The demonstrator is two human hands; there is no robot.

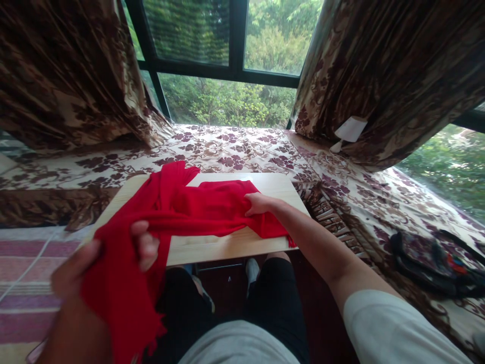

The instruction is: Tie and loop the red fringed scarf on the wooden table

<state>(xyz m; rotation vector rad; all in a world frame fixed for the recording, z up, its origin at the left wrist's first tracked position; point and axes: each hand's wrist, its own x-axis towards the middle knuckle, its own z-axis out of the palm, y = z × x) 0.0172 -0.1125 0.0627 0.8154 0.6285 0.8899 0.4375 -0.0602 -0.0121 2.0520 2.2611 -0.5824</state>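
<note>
A long red scarf (212, 205) with fringed ends lies loosely folded across a small light-wood table (185, 251). My left hand (146, 245), slightly blurred, is raised close to me at the table's left side with its fingers closed around the scarf. From it a fringed end hangs down in front of the table edge. Farther right, my right hand (257, 203) pinches the scarf's cloth on the tabletop. A narrow band of the scarf runs stretched between both hands. Another fringed end rests at the table's far left, and some fringe shows at the right front edge.
A floral-covered window seat (231, 146) runs behind the table, with patterned curtains (76, 76) at both sides. A small white lamp (351, 130) stands at the back right. A black bag (428, 268) lies on the right. Striped bedding (30, 263) is at the left.
</note>
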